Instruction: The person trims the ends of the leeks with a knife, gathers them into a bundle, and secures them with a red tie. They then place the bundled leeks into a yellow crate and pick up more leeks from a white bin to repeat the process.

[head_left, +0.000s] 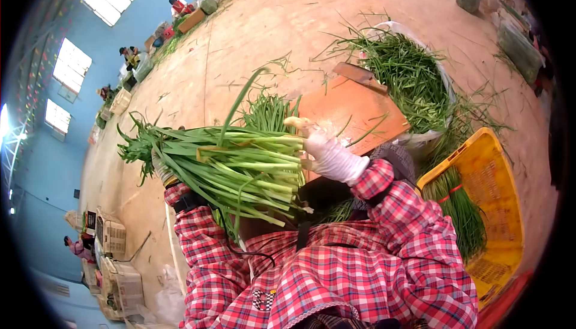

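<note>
A large bunch of garlic chives (240, 161) lies sideways in front of my chest, its leafy tips to the left and pale stem ends to the right. My left hand (161, 170), gloved, is wrapped round the leafy part and mostly hidden by it. My right hand (331, 153), in a white glove with bare fingertips, rests against the stem ends with its fingers apart. Beyond the bunch, more chives (270, 113) lie beside an orange board (354, 110). A brown block (360, 77) sits at the board's far edge.
A white sack (445, 83) of loose green leaves (405, 68) stands beyond the board. At my right, a yellow crate (501, 191) holds a bunch of chives tied with a red band (450, 194). Scattered leaves litter the floor. Several people and crates (111, 236) line the wall.
</note>
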`<state>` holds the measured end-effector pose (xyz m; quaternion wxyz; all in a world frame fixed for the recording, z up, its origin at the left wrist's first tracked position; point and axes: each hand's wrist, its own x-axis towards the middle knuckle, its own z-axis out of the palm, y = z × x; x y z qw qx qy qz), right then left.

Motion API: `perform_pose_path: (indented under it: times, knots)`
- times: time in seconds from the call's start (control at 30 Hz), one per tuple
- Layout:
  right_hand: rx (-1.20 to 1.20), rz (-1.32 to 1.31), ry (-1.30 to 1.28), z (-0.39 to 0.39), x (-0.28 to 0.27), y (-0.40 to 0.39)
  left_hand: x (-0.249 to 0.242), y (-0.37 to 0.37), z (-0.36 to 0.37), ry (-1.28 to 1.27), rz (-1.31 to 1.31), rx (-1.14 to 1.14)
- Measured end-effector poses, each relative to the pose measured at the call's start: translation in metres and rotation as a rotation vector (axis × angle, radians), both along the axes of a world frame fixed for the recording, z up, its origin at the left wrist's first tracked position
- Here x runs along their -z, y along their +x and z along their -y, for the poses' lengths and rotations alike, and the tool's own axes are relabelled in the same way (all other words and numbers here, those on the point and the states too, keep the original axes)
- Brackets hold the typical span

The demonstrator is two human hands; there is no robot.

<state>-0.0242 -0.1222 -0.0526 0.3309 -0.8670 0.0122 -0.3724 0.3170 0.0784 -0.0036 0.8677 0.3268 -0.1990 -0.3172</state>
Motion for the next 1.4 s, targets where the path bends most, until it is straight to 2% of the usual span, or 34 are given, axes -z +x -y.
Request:
perform_pose_path:
  times: [0.03,0.1,0.17,0.2,0.23,0.3,0.37,0.43,0.5,0.57,0.63,0.67,0.7,0.73,0.77,0.8,0.83,0.87,0.9,0.97,1.0,1.07,1.1,1.13,1.17,1.23,1.27,1.3,1.37,1.4]
  knots:
    - [-0.013,0.016,0.036,-0.002,0.0,0.007,0.002,0.001,0.0,0.081,-0.035,-0.128]
    - [0.06,0.036,-0.038,-0.003,0.005,0.017,0.011,0.011,-0.003,0.066,-0.056,-0.089]
    - [0.215,-0.2,-0.266,-0.007,0.004,0.019,0.028,0.038,-0.015,0.104,-0.126,-0.145]
    - [0.208,-0.073,-0.239,-0.01,0.005,0.019,0.036,0.044,-0.018,0.072,-0.137,-0.093]
    - [0.207,-0.074,-0.236,-0.01,0.009,0.019,0.045,0.051,-0.024,0.078,-0.13,-0.091]
    - [0.05,-0.227,-0.075,-0.008,0.012,0.01,0.05,0.047,-0.025,0.087,-0.117,-0.088]
    - [0.106,-0.034,-0.13,-0.003,0.009,-0.014,0.051,0.043,-0.027,0.096,-0.104,-0.096]
    - [0.051,-0.298,0.062,0.012,-0.006,-0.052,0.052,0.039,-0.03,0.107,-0.095,-0.096]
    - [0.173,-0.216,-0.049,0.042,0.004,-0.093,0.052,0.038,-0.032,0.106,-0.086,-0.092]
    - [0.587,-0.435,0.382,0.074,-0.018,-0.125,0.051,0.038,-0.035,0.099,-0.071,-0.086]
    - [1.295,-0.578,-0.705,0.111,0.018,-0.15,0.05,0.039,-0.034,0.08,-0.058,-0.069]
    - [1.1,-0.391,-0.417,0.105,0.012,-0.146,0.049,0.037,-0.034,0.071,-0.051,-0.056]
    - [0.744,-0.077,0.05,0.084,0.003,-0.125,0.048,0.036,-0.036,0.059,-0.038,-0.035]
    - [0.499,-0.257,0.388,0.065,-0.003,-0.105,0.046,0.032,-0.034,0.051,-0.025,-0.01]
    - [0.249,-0.165,0.445,0.043,0.01,-0.081,0.045,0.029,-0.033,0.036,-0.014,0.024]
    - [0.113,-0.167,0.251,0.023,0.008,-0.057,0.044,0.023,-0.03,0.024,-0.015,0.017]
    - [0.056,-0.115,0.312,0.005,0.001,-0.036,0.042,0.015,-0.027,0.005,-0.017,0.019]
    - [-0.033,-0.079,0.584,-0.005,0.004,-0.02,0.036,0.004,-0.02,0.006,-0.064,-0.081]
    - [-0.136,-0.068,0.816,-0.011,0.012,-0.001,0.034,0.004,-0.02,-0.018,-0.015,-0.005]
    - [-0.223,0.08,1.089,-0.024,0.017,0.015,0.033,-0.003,-0.016,-0.113,0.011,0.001]
    - [-0.231,0.077,1.091,-0.025,0.016,0.015,0.033,-0.005,-0.019,-0.076,0.024,-0.04]
    - [-0.313,0.052,1.364,-0.027,0.011,0.01,0.032,-0.006,-0.024,-0.045,-0.001,-0.049]
    - [-0.31,0.032,1.199,-0.027,0.006,0.003,0.032,-0.007,-0.027,-0.012,-0.026,-0.052]
    - [-0.206,-0.012,0.916,-0.024,0.005,-0.003,0.035,-0.008,-0.025,-0.129,-0.004,-0.019]
    - [-0.103,-0.052,0.632,-0.019,0.004,-0.011,0.039,-0.001,-0.029,-0.13,-0.007,-0.025]
    - [0.107,-0.105,0.511,0.002,-0.003,-0.041,0.048,0.015,-0.036,-0.071,-0.004,-0.135]
    - [0.186,0.004,0.635,0.018,-0.002,-0.057,0.029,-0.019,-0.029,-0.072,0.023,-0.111]
    - [0.265,0.114,0.759,0.038,0.0,-0.073,0.036,-0.009,-0.031,-0.07,0.017,-0.107]
    - [0.898,-0.271,0.184,0.1,0.003,-0.12,0.056,0.026,-0.043,-0.136,-0.086,-0.109]
    - [1.207,-0.399,-0.212,0.101,0.014,-0.132,0.065,0.031,-0.052,-0.012,-0.036,-0.174]
